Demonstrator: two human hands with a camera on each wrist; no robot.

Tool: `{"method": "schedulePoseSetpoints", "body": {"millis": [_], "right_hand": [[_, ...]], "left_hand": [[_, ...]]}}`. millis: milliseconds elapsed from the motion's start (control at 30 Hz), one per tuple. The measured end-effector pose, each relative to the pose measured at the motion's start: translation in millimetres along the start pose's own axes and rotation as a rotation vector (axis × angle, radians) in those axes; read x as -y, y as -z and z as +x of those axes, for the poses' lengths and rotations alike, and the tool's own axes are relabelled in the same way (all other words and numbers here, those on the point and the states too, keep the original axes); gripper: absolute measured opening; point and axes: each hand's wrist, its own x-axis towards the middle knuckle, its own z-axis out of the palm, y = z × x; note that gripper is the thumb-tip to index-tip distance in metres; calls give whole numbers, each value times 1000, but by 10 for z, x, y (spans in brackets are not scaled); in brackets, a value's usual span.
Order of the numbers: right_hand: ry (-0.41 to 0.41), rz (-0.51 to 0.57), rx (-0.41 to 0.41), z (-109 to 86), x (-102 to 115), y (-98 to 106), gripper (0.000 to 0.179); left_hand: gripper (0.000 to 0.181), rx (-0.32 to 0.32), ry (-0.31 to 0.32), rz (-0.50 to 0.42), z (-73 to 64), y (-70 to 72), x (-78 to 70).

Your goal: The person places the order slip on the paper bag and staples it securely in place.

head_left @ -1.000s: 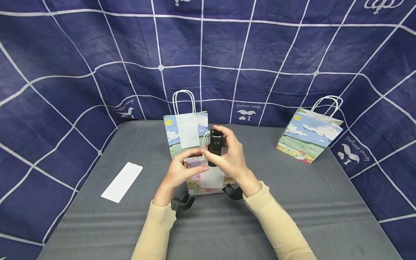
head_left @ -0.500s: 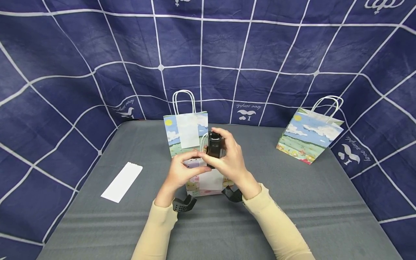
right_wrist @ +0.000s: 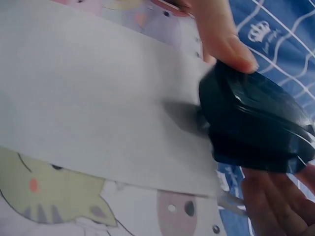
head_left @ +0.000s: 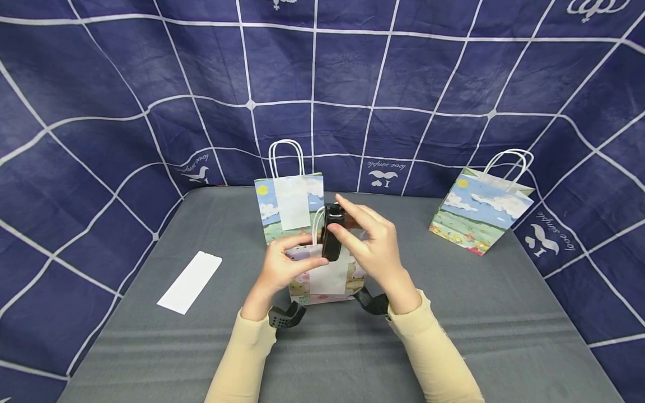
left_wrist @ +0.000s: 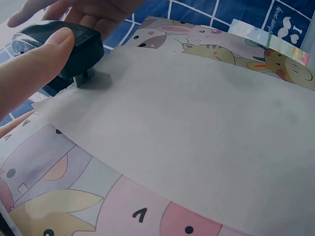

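Observation:
A small black stapler (head_left: 332,232) stands at the top edge of a paper bag (head_left: 302,282) printed with cartoon animals. Its mouth meets a white paper sheet (left_wrist: 187,128) lying over the bag's front; how far it reaches onto the paper is hard to tell. With thumb and bent fingers my left hand (head_left: 279,263) holds the stapler, the thumb (left_wrist: 54,54) on its side in the left wrist view. My right hand (head_left: 375,240) is at the stapler's right, fingers extended and thumb against or just before its upper part. White bag handles (head_left: 317,226) rise behind the stapler.
Behind stands a landscape-printed bag (head_left: 268,210) with a white paper strip (head_left: 294,207) on its front. Another such bag (head_left: 481,207) is at the back right. A white paper piece (head_left: 188,282) lies on the grey table (head_left: 322,358) at left. A blue checked cloth (head_left: 337,67) hangs behind.
My right hand's fingers have straightened and loosened from the stapler, and the hand has shifted right. My left thumb has come against the stapler. The bags behind stay put.

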Motion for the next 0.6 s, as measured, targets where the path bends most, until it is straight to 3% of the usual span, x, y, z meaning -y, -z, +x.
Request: {"method": "schedulePoseSetpoints", "body": {"millis": [200,333,467,600], "right_hand": [[41,94,-181,-55,-57,30,39],[29,161,-259,-120,-157,26,49],[-56,276,-232,-209,-277,14,68],[-128,438,-130,-307,-408,1,77]], "left_hand": [[37,-16,14,15,4,-6,-6],[37,-22,24,23,-3,-6,0],[36,-18,32,14,-6,-4,-1],[36,-6,33,-4,-2,-3,3]]}}
